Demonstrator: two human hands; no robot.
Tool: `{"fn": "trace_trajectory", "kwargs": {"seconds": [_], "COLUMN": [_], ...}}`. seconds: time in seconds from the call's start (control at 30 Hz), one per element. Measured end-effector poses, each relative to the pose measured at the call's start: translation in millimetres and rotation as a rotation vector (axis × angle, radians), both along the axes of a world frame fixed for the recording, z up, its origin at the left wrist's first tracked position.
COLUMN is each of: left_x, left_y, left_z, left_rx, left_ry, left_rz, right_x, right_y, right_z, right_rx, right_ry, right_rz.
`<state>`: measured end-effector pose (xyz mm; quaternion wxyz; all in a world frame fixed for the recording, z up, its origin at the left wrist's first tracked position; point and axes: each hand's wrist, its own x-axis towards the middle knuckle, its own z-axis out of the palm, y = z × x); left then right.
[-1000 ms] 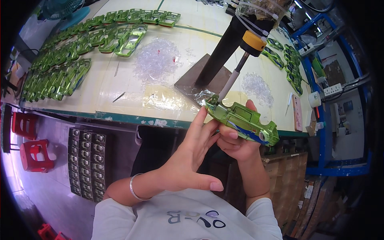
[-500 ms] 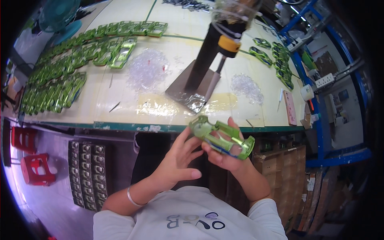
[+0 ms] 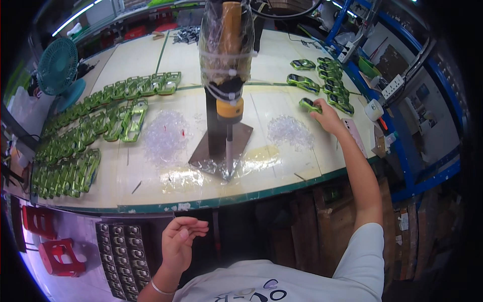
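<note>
My right hand [image 3: 327, 117] is stretched out to the right side of the table. Its fingers grip the end of a green toy car body [image 3: 307, 104], low over the tabletop or on it; contact cannot be made out. Beyond it stand more green car bodies [image 3: 332, 85] with dark window areas, in a loose group. My left hand [image 3: 178, 245] hovers before the table's front edge, fingers half bent and thumb raised, with nothing seen in it. Rows of open-framed green car shells [image 3: 85, 126] fill the table's left side.
A press-like tool [image 3: 229, 108] stands mid-table on a flat base plate [image 3: 201, 153]. Piles of small clear plastic parts [image 3: 168, 137] [image 3: 289, 132] flank it. A pink phone [image 3: 353, 135] lies by the right edge. There are a teal fan [image 3: 59, 65], red stools [image 3: 63, 256] and a compartmented rack [image 3: 121, 256].
My right hand has carried the green car body from in front of me to the table's right side. My left hand has come away from it and dropped back. The view has shifted.
</note>
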<state>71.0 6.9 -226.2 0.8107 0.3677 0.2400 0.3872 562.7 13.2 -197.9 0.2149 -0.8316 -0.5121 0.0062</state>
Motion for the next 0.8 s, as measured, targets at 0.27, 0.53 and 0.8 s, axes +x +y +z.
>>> {"fn": "trace_trajectory", "kwargs": {"seconds": [0.27, 0.53, 0.8], "left_x": [-16, -30, -15], "left_y": [15, 29, 149], "left_z": [4, 11, 44], "left_rx": [-0.008, 0.007, 0.968], "left_ry": [0.065, 0.159, 0.891], "left_rz": [0.251, 0.388, 0.454], "right_x": [27, 80, 64], "right_y": [66, 132, 87], "right_z": [-2, -26, -21], "right_rx": [-0.033, 0.024, 0.108], "right_ry": [-0.442, -0.224, -0.163], "right_rz": [0.007, -0.132, 0.092]}}
